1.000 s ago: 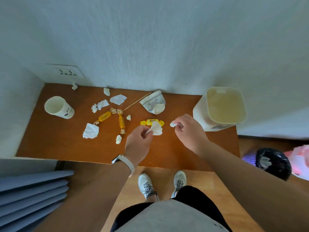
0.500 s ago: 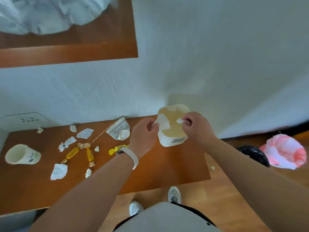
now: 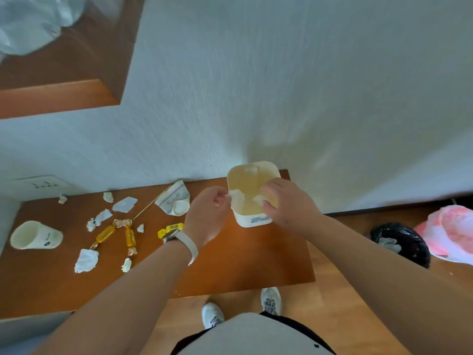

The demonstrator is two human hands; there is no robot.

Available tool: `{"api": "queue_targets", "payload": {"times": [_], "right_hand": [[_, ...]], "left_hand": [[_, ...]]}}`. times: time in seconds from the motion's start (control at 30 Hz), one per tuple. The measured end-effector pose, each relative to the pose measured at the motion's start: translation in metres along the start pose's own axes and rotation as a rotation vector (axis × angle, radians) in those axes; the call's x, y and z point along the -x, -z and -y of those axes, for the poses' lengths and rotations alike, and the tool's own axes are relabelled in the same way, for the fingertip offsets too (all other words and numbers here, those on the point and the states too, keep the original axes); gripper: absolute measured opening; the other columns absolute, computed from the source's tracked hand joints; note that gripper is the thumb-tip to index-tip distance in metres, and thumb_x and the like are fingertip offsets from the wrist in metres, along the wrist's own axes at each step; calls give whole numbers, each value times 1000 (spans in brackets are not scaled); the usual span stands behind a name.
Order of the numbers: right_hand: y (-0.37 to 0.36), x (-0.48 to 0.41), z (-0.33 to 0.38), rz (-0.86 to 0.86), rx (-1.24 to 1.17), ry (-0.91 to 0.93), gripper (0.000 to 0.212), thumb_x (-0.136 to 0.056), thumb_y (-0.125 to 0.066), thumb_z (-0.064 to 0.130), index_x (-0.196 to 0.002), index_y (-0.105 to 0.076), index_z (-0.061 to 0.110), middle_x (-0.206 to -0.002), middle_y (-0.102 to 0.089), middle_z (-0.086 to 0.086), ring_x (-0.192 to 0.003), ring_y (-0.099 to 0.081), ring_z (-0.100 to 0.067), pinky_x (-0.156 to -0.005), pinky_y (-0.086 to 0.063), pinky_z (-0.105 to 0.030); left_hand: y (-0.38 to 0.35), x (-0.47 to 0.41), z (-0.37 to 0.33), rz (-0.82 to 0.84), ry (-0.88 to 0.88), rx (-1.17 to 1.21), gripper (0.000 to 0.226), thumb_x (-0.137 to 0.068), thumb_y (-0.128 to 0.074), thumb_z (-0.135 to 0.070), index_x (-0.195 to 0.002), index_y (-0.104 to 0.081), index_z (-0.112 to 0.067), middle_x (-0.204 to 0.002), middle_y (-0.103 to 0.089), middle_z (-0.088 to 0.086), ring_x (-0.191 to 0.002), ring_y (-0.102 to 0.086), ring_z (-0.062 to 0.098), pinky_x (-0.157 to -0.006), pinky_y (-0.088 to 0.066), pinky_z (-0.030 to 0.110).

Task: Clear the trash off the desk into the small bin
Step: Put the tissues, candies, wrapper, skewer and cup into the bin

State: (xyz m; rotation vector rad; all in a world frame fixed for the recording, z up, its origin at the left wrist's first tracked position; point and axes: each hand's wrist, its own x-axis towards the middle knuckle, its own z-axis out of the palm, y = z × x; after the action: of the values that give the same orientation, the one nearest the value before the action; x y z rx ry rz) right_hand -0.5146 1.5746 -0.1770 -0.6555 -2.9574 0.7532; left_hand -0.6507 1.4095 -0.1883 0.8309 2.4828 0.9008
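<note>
A small cream bin stands at the back right of the brown desk. My left hand pinches a white paper scrap at the bin's left rim. Over the bin's opening, my right hand holds a second, smaller paper scrap. Left on the desk lie white paper scraps, amber candy wrappers, a yellow wrapper, a thin wooden stick and a crumpled printed wrapper. A paper cup lies on its side at the far left.
The desk backs onto a white wall with a power socket at the left. A black-lined floor bin and a pink bag sit on the wooden floor to the right. A wooden shelf hangs upper left.
Both hands carried their paper scraps from the desk's middle to the right, up to the small bin. My view tilted upward and shifted right.
</note>
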Motion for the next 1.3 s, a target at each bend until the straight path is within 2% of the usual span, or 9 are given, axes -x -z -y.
{"api": "queue_targets", "payload": {"times": [0.13,0.27,0.33,0.4,0.43,0.63,0.8,1.07,1.3], "right_hand": [[0,3,6,-55,129,143,26,-91,-51,27,-110,-62,12,-115,-61,-2,-102,-54,-23,-82,-49,-34],[-3,4,27,-74,147,232,27,-92,-51,28,-110,-62,11,-117,-62,-3,-101,-56,-23,-83,-50,-36],[-8,4,41,-71,152,276,27,-92,-52,28,-110,-62,11,-119,-62,-4,-103,-56,-23,-85,-49,-36],[-14,4,56,-71,167,318,29,-93,-52,29,-113,-62,12,-120,-63,-5,-106,-57,-23,-88,-50,-38],[-18,4,64,-69,172,335,30,-93,-52,30,-114,-62,12,-120,-63,-4,-106,-58,-23,-88,-51,-39],[-56,0,103,0,205,423,32,-93,-55,32,-118,-61,13,-120,-62,-3,-107,-59,-20,-90,-52,-37],[-97,-12,130,76,240,443,32,-93,-55,33,-119,-61,14,-122,-62,-3,-110,-58,-22,-91,-51,-39],[-160,-43,148,165,330,459,37,-90,-60,34,-121,-58,13,-125,-61,-6,-109,-59,-23,-85,-55,-39],[-197,-68,153,218,371,434,42,-89,-62,32,-126,-54,14,-129,-59,-8,-114,-58,-26,-85,-55,-40]], "left_hand": [[10,15,13,10,-29,-17,26,-96,-54,-33,-119,-62,-25,-118,-59,-12,-103,-54,6,-81,-40,19],[23,33,27,26,-107,-139,34,-96,-54,-34,-129,-56,-24,-135,-51,-11,-90,-56,11,-82,-40,22],[29,40,38,9,-127,-172,36,-96,-54,-35,-130,-57,-24,-139,-51,-9,-102,-57,11,-87,-44,25],[34,46,54,-11,-152,-210,36,-96,-54,-36,-130,-57,-25,-139,-53,-7,-121,-51,14,-96,-46,31],[38,48,62,-19,-166,-230,36,-95,-54,-36,-129,-57,-24,-138,-54,-6,-124,-50,15,-98,-47,33],[58,64,123,-77,-193,-387,35,-90,-63,-33,-123,-63,-20,-128,-63,1,-119,-56,20,-95,-51,37],[73,86,181,-27,-56,-522,40,-93,-57,-39,-130,-57,-24,-138,-55,1,-128,-49,23,-102,-44,42],[86,105,251,52,119,-571,46,-97,-47,-41,-141,-45,-26,-148,-45,2,-138,-38,23,-109,-38,45],[83,112,278,119,114,-569,44,-97,-48,-33,-140,-47,-22,-145,-47,3,-134,-41,23,-102,-43,41]]}}
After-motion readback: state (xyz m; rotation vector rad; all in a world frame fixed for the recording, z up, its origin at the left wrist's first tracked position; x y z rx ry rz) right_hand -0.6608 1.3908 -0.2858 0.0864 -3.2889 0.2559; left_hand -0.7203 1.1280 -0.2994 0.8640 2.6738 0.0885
